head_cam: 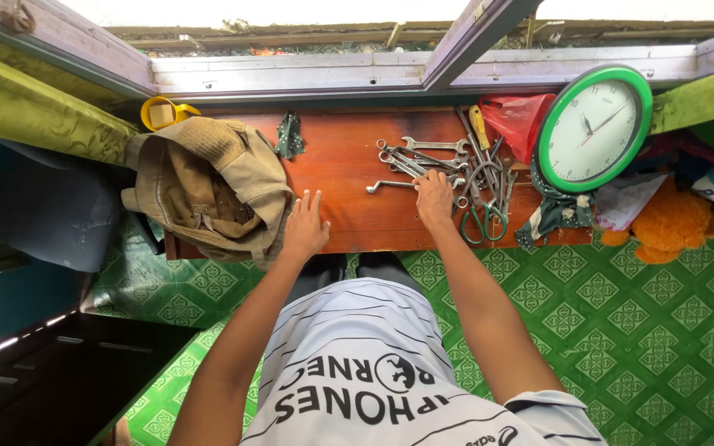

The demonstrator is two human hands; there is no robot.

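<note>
Sorting through tools on red-brown wooden desk [349,211], by the look of it; pick-up stage, nothing lifted yet. Right hand [434,201] palm-down on pile of wrenches [419,158], fingers curled over nearest one; whether grip has actually closed on it, can't tell. That wrench [388,185] lies flat mid-desk, long axis approx left-right, ring end pointing left. Left hand [305,226] open, fingers spread, flat on desk beside khaki bag [208,186], holding nothing. Next move prob needs pinching shank & lifting clear of scissors [481,221] w/o snagging neighbours.
</note>
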